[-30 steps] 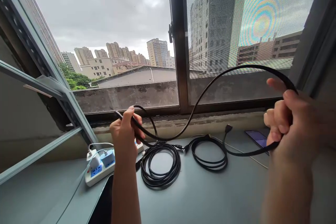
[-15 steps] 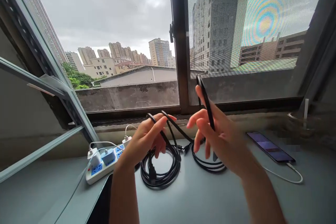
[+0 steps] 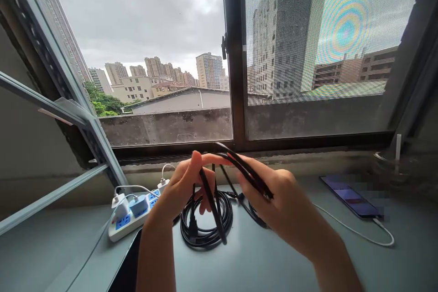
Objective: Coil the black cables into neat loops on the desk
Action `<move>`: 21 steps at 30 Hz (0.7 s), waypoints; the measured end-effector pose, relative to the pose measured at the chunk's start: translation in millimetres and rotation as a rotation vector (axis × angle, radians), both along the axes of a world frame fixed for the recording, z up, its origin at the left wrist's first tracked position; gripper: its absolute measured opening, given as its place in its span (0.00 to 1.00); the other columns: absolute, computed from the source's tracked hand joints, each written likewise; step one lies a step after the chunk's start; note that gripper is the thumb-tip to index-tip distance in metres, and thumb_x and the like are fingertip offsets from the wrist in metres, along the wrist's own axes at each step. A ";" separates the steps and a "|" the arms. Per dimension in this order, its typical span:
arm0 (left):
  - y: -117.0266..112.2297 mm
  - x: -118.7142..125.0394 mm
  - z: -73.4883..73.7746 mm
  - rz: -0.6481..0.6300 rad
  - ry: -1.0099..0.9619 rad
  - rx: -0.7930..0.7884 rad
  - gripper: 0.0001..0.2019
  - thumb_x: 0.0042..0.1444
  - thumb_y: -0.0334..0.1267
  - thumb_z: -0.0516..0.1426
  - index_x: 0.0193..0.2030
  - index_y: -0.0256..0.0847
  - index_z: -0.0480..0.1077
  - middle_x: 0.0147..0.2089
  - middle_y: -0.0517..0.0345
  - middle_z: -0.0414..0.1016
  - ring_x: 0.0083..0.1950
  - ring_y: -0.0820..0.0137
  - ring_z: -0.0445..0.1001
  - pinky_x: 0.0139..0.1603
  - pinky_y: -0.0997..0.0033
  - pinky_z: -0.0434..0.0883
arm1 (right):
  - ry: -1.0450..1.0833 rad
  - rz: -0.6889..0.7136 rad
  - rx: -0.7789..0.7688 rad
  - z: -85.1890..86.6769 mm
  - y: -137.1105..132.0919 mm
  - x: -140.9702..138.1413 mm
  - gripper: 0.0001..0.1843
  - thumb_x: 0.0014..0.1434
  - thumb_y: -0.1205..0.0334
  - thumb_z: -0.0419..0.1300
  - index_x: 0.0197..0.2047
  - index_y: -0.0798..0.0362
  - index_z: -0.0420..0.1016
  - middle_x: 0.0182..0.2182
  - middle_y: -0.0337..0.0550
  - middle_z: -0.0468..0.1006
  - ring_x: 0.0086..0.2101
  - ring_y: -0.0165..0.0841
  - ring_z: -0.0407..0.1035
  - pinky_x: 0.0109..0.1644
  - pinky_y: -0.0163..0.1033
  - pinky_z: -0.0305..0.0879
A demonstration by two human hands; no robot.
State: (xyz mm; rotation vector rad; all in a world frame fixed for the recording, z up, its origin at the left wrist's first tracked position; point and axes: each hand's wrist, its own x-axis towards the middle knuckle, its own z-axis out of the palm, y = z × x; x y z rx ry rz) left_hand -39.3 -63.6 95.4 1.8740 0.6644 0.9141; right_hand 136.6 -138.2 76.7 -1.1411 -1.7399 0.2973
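Note:
A black cable (image 3: 212, 210) runs in loops between my two hands above the desk. My left hand (image 3: 186, 182) is closed on it, thumb up, with a loop hanging down below the fingers. My right hand (image 3: 270, 191) grips more of the same cable, two strands lying along its index finger; its fingertips are partly hidden. The hands are close together, their fingers nearly meeting. Under them a coiled black cable (image 3: 207, 245) lies on the desk, its plug (image 3: 193, 228) inside the ring. A second coil (image 3: 255, 216) is mostly covered by my right hand.
A white power strip (image 3: 118, 233) with plugged-in chargers stands at the left, beside a dark flat object (image 3: 126, 262). On the right lies a phone (image 3: 352, 198) with a white charging cord (image 3: 385, 232). A metal frame (image 3: 99, 141) slants at far left. Behind the desk is a window (image 3: 239, 114).
My right hand has moved left and turned inward, bringing its cable to my left hand. The loop that stood up over its finger now lies along it.

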 end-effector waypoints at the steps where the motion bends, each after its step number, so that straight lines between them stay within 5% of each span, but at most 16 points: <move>1: 0.0 0.3 -0.6 -0.008 -0.006 0.004 0.37 0.55 0.66 0.42 0.47 0.34 0.73 0.12 0.59 0.67 0.11 0.73 0.63 0.12 0.78 0.53 | 0.002 -0.037 0.037 0.2 0.6 -1.5 0.22 0.63 0.62 0.50 0.60 0.47 0.67 0.15 0.29 0.58 0.16 0.24 0.52 0.20 0.29 0.48; 8: -0.1 10.2 -6.3 0.012 -0.059 0.067 0.35 0.55 0.63 0.47 0.53 0.31 0.69 0.13 0.60 0.68 0.11 0.74 0.63 0.11 0.78 0.56 | 0.245 0.015 0.083 -2.0 0.6 -6.6 0.22 0.69 0.54 0.44 0.60 0.48 0.67 0.18 0.31 0.68 0.19 0.23 0.63 0.27 0.28 0.60; 11: -2.2 20.2 -7.6 0.047 -0.055 0.107 0.32 0.57 0.61 0.47 0.50 0.33 0.71 0.13 0.61 0.68 0.11 0.75 0.63 0.11 0.79 0.56 | 0.246 0.082 0.068 0.1 -2.9 -5.5 0.29 0.62 0.48 0.55 0.63 0.51 0.63 0.22 0.33 0.72 0.23 0.25 0.66 0.30 0.29 0.65; 14: -4.9 29.9 -7.6 0.111 -0.055 0.152 0.30 0.57 0.62 0.47 0.38 0.35 0.75 0.13 0.60 0.67 0.12 0.76 0.63 0.12 0.79 0.54 | 0.178 0.062 0.080 2.5 -3.7 -1.4 0.40 0.52 0.53 0.66 0.65 0.54 0.59 0.29 0.36 0.75 0.27 0.27 0.69 0.33 0.30 0.69; 18: -9.7 28.2 -2.6 0.079 0.040 0.162 0.31 0.59 0.60 0.44 0.21 0.36 0.71 0.12 0.58 0.66 0.12 0.77 0.62 0.15 0.78 0.57 | 0.235 0.017 0.083 1.7 1.6 9.0 0.29 0.58 0.59 0.60 0.63 0.47 0.63 0.32 0.38 0.76 0.28 0.28 0.72 0.28 0.29 0.70; 21: -15.1 17.5 4.6 0.142 0.095 0.266 0.21 0.60 0.52 0.50 0.32 0.38 0.75 0.14 0.61 0.68 0.17 0.76 0.65 0.20 0.77 0.62 | 0.353 -0.048 0.107 -0.3 7.5 20.1 0.26 0.59 0.58 0.60 0.61 0.46 0.66 0.34 0.39 0.76 0.26 0.29 0.73 0.21 0.29 0.70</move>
